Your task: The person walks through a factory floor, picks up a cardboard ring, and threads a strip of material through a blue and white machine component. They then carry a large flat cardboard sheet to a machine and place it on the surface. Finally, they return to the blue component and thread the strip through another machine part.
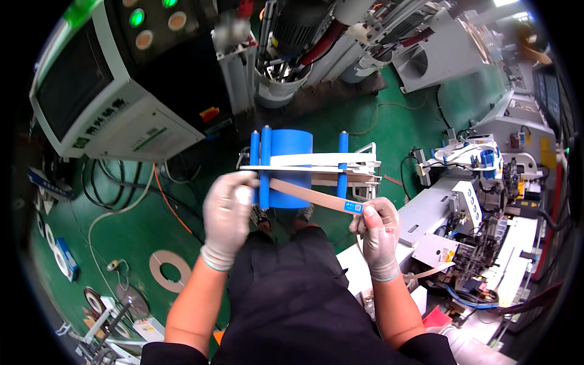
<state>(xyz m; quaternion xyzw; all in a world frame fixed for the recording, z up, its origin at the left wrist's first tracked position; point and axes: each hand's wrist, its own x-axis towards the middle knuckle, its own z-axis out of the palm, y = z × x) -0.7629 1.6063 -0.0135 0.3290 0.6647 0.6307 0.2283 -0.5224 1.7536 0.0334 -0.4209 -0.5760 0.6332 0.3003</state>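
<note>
My right hand (378, 234), in a pale work glove, pinches the end of a tan strip (313, 196) between thumb and fingers. A blue label (353, 207) is on the strip next to my thumb. The strip runs left across a wide blue roller (292, 141) and passes out of sight at a thin blue upright roller (265, 152). Just left of that roller, my left hand (225, 213), also gloved, is closed with its fingers curled. A small whitish thing shows at its fingertips, too blurred to name. A white band (322, 160) crosses the rollers farther out.
Another thin blue roller (343, 146) stands at the right of the frame. A machine cabinet with a screen (76, 73) is at far left. Cables (115, 182) and a tan ring (169, 271) lie on the green floor. Machinery (474, 243) lines the right side.
</note>
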